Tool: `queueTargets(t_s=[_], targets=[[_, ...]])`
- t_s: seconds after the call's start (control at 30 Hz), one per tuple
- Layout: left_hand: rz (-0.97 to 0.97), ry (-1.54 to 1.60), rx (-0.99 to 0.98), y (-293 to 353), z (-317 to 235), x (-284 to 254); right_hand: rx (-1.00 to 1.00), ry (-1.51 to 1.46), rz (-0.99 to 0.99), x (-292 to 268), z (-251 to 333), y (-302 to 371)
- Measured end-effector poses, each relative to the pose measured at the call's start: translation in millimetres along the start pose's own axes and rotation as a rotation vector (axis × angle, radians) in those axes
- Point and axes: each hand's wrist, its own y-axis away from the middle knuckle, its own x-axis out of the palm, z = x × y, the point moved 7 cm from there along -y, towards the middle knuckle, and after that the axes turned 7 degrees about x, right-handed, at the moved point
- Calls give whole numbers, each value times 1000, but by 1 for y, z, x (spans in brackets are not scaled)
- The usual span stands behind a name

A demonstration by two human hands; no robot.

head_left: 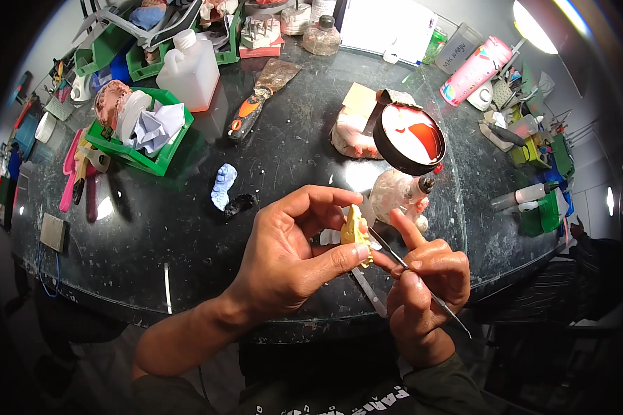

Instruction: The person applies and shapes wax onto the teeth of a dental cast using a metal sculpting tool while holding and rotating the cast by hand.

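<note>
My left hand [280, 249] pinches a yellow dental cast [354, 232] between thumb and fingers, above the near part of the dark bench. In my right hand [429, 280] is a thin metal dental carver [437, 301], gripped like a pen. Its upper end meets or nearly meets the cast's right side; contact cannot be made out. Under my hands lies a flat metal strip [370, 294], partly covered. Just beyond them stand a glass spirit burner [389, 196] with a dark tip and a round black-rimmed tin [386, 153] holding red wax.
A blue dental impression [223, 185] lies left of my hands. Beyond it are a spatula with an orange-black handle [248, 112], a green bin [160, 166] and a white plastic jug [190, 75]. A pink bottle [475, 70] stands at the back right.
</note>
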Motion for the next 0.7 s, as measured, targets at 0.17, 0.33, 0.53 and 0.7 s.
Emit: queueTargets(t_s=[0.17, 0.33, 0.53, 0.7], targets=[[8, -15, 1, -1, -1, 2, -2, -6, -20, -1, 1, 0], [13, -8, 5, 0, -2, 2, -30, 3, -12, 0, 1, 0], [38, 5, 22, -1, 0, 1, -18, -7, -14, 0, 2, 1], [31, -4, 9, -1, -1, 2, -25, 12, 4, 1, 2, 1]])
